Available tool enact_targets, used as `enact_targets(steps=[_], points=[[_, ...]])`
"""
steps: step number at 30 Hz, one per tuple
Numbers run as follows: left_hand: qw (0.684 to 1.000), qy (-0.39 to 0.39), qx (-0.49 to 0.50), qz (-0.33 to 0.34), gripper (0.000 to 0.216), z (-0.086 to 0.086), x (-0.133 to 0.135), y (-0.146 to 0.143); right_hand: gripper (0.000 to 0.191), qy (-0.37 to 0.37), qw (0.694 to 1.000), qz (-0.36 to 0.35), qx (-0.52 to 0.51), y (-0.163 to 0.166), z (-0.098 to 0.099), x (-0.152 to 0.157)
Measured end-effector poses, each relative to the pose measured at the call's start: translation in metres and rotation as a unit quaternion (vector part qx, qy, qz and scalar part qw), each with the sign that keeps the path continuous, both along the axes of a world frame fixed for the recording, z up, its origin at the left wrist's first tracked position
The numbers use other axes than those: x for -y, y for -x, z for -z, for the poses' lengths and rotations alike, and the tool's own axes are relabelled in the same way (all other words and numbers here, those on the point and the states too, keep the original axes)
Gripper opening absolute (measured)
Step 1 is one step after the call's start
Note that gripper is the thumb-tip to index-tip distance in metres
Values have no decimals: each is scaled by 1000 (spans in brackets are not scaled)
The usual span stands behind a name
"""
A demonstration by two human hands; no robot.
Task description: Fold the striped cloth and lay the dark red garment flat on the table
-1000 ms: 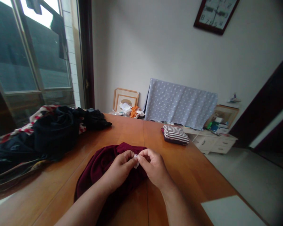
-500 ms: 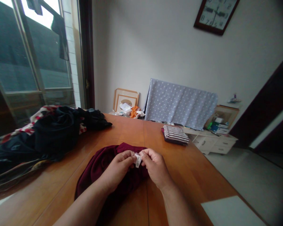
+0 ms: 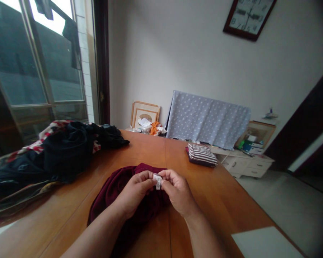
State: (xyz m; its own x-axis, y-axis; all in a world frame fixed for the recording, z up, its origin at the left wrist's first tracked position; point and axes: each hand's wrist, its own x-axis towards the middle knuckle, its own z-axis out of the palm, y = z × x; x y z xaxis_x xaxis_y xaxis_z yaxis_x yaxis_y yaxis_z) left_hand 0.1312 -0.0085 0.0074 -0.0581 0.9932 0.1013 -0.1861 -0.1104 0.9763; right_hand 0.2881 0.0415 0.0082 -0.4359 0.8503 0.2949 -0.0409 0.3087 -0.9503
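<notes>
A dark red garment [image 3: 110,190] lies bunched on the wooden table in front of me, partly covered by my forearms. From it a small white label [image 3: 157,181] with dark print stands up between my hands. My left hand [image 3: 138,188] pinches the label's left edge between thumb and forefinger. On the other side, my right hand [image 3: 176,188] is closed in a pinch at the label's right edge. The rest of the fingers curl underneath and are partly hidden.
To the left a heap of dark clothes [image 3: 67,150] lies on the wooden table [image 3: 204,200]. Folded striped clothes [image 3: 201,154] sit near the right edge. A pale sheet [image 3: 266,243] lies at the front right. Behind stand a polka-dot cloth cover [image 3: 208,120] and a white cabinet [image 3: 254,166].
My fingers have shifted slightly on the label, which now faces me more squarely, with the right thumb closer to its edge. The view has turned a little to the left.
</notes>
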Motion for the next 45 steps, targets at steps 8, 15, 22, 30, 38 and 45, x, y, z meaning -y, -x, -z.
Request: enact_targets(steps=[8,15,22,30,38,45], points=[[1000,5,13,-4,10,-1,0,0,20,-30,999,10,18,3,-2,1],[1000,10,11,12,15,0,1,0,28,-55,996,46,46,0,-1,-2],[999,16,19,31,10,-1,2,-1,30,-13,998,55,14,-2,1,-4],[999,16,12,31,13,-4,2,-2,33,0,998,58,5,0,3,-3],[999,11,13,38,15,-5,3,-2,35,-3,997,72,17,0,3,-2],[999,9,14,36,16,-4,2,-1,36,4,997,73,14,1,4,-2]])
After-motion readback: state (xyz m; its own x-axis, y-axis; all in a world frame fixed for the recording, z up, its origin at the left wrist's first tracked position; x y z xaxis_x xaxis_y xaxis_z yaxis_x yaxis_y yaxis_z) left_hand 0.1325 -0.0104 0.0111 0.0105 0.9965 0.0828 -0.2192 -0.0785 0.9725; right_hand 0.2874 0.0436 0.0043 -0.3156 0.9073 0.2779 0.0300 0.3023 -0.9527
